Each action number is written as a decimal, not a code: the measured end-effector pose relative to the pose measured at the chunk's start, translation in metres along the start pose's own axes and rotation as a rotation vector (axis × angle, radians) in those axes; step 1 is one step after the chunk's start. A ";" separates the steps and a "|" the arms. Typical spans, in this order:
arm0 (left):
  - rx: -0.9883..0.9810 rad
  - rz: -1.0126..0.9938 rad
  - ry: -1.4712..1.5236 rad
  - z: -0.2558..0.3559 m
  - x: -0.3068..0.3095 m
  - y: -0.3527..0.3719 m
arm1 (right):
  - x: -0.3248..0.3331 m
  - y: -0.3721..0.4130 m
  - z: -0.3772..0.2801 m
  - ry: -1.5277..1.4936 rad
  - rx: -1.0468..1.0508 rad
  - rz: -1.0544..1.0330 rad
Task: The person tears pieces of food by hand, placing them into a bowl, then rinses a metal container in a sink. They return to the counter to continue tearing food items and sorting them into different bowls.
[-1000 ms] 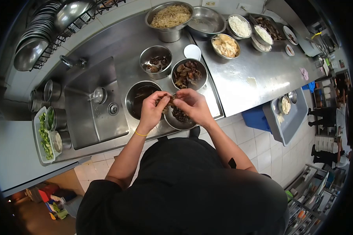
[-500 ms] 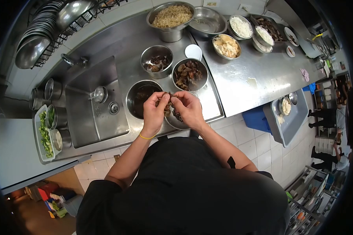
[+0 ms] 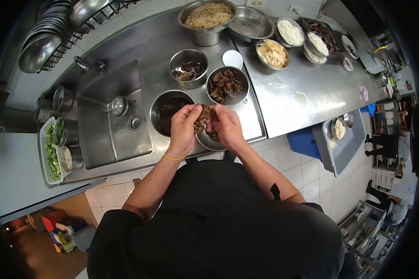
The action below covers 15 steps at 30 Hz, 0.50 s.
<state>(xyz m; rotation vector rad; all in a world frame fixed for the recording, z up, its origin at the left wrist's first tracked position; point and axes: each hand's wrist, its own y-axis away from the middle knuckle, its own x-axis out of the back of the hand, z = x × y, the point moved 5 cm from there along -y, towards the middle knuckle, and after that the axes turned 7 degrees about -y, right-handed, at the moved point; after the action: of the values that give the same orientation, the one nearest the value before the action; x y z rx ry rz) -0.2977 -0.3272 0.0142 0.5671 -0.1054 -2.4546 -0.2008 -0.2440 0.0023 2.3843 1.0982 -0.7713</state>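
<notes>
My left hand [image 3: 183,131] and my right hand [image 3: 229,130] pinch a brown, frilly wood ear mushroom [image 3: 205,113] between them, with thumbs and fingertips meeting on it. Beneath my hands is a metal bowl [image 3: 208,146], mostly hidden, with dark mushroom pieces in it. Left of my fingers stands a pot of dark liquid [image 3: 153,122]. Just beyond them is a steel bowl [image 3: 247,89] full of brown mushroom pieces [image 3: 226,84]. Farther back, another steel pot [image 3: 193,84] has a few dark pieces at its bottom.
To the left is a sink [image 3: 104,151] with a ladle-like utensil inside, then a white basket [image 3: 47,173] of green vegetables. Bean sprouts [image 3: 208,15] fill a bowl at the back. Bowls of white food [image 3: 291,32] stand back right. A grey tub [image 3: 328,151] sits beyond the counter edge.
My hands have spread slightly apart, and more of the mushroom shows between them. The view has shifted a little; the containers stay in place.
</notes>
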 end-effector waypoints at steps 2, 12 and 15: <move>-0.006 0.024 -0.007 0.000 0.001 0.000 | -0.002 0.003 -0.002 -0.132 -0.016 0.042; -0.053 0.103 -0.065 -0.001 -0.006 -0.002 | 0.003 -0.001 -0.017 0.309 0.066 0.026; -0.049 0.106 0.004 -0.003 -0.011 -0.001 | 0.008 -0.002 -0.020 0.372 0.024 0.033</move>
<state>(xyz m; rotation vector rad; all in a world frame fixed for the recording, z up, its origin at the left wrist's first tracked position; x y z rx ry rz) -0.2892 -0.3201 0.0152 0.5322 -0.0716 -2.3470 -0.1914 -0.2273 0.0118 2.6265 1.1877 -0.3355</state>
